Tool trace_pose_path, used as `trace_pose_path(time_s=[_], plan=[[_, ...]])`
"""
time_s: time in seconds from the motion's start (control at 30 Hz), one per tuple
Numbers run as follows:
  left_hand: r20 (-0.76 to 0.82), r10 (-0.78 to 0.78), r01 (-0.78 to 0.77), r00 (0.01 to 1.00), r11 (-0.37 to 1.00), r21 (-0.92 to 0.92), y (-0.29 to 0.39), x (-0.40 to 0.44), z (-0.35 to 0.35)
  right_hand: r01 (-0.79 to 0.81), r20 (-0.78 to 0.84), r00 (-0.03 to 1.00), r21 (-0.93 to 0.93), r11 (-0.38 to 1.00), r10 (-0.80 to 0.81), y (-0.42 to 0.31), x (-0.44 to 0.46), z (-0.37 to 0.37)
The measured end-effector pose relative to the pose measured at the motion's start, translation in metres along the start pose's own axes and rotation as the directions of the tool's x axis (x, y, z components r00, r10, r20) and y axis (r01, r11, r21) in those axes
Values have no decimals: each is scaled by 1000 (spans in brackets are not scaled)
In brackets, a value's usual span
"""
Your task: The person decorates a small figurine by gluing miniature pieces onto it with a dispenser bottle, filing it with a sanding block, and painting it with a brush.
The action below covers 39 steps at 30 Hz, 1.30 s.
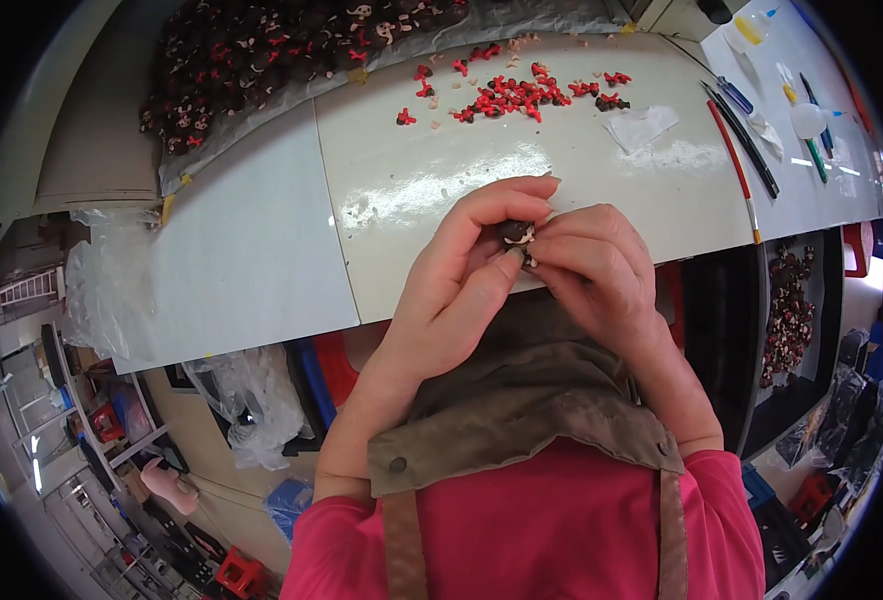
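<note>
A small dark brown figure (516, 233) with a pale part on it is held above the table's front edge. My left hand (466, 275) curls round it, the thumb pressed to its lower side. The fingertips of my right hand (601, 262) pinch at its right side, where a small pale bit (531, 262) shows. My fingers hide part of the figure. Beyond my hands, a group of small red and dark brown pieces (521, 95) lies on the white table (411, 220), with tiny pale bits around them.
Many dark figures (261, 60) fill a lined tray at the back left. A white tissue (641, 128) lies at right, beside a red brush (736, 165), black tools (746, 140) and small bottles (809, 120). Below right, a dark tray (811, 385) holds more pieces.
</note>
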<state>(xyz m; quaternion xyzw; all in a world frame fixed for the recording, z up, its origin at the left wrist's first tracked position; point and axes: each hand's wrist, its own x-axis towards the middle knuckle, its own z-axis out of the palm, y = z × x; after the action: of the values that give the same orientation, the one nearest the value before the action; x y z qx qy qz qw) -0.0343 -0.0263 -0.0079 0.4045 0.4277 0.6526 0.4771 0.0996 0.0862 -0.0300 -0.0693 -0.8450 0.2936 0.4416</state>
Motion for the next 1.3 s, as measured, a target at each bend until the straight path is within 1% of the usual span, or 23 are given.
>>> trace_pose_path(time_s=[0.13,0.23,0.27,0.3,0.33,0.4,0.47,0.57,0.63,0.67,0.7,0.73,0.77,0.8,0.83,0.93,1.03,1.13,1.17,1.2,1.27,1.3], plan=[[-3,1,-1,1000,1000,16,-2,1,0,-12,-3,1000,11,1000,12,0,1,0],[-93,-16,19,996,999,35,0,2,9,-27,-25,999,13,1000,28,-1,0,1],[-127,-99,111,987,990,90,6,2,11,-32,-39,999,-1,999,32,0,0,0],[-147,-175,194,974,972,131,15,2,13,-39,-43,998,29,999,41,-2,0,-1],[-136,-240,260,961,953,157,18,6,18,-47,-47,998,20,999,48,-2,0,-5],[-156,-185,209,970,966,153,14,11,30,-80,-13,997,12,997,80,-4,0,-21],[-113,-255,265,960,960,88,11,16,34,-118,-7,993,-46,992,118,-9,1,-40],[-25,-248,249,968,961,122,3,30,45,-143,-15,990,-96,985,142,-7,-3,-72],[40,-265,264,963,964,30,-1,32,55,-259,-98,965,-217,941,243,-2,-13,-114],[71,-272,274,960,962,-16,-1,33,59,-298,-211,946,-265,917,247,2,-12,-137],[67,-267,271,961,962,-47,-1,34,65,-345,-326,920,-419,840,216,7,-11,-160],[66,-277,282,959,957,-69,-3,35,67,-451,-481,843,-386,805,241,24,-19,-179],[63,-286,291,956,953,-88,-4,36,68,-480,-624,731,-181,859,277,43,-19,-195],[61,-294,300,954,948,-106,-6,37,69,-556,-660,681,-183,811,318,58,-18,-216],[57,-304,309,951,943,-122,-6,37,68,-588,-637,694,-235,774,334,74,-16,-235],[46,-325,328,945,929,-170,-7,40,63,-660,-667,661,-300,689,344,129,-7,-262],[37,-341,340,939,915,-218,-7,40,62,-599,-633,740,-465,652,228,197,-13,-281],[21,-365,358,931,900,-250,-8,40,59,-658,-517,735,-389,645,439,209,0,-283],[20,-374,368,927,897,-245,-7,41,60,-646,-452,763,-510,567,463,226,-1,-293],[16,-377,370,926,896,-245,-6,42,61,-602,-377,789,-628,492,485,238,-4,-302],[-32,-406,389,913,893,-224,-2,42,66,-643,-388,764,-523,559,515,220,-3,-297],[-14,-405,392,914,893,-223,-2,42,65,-676,-428,729,-575,461,535,208,0,-299]])
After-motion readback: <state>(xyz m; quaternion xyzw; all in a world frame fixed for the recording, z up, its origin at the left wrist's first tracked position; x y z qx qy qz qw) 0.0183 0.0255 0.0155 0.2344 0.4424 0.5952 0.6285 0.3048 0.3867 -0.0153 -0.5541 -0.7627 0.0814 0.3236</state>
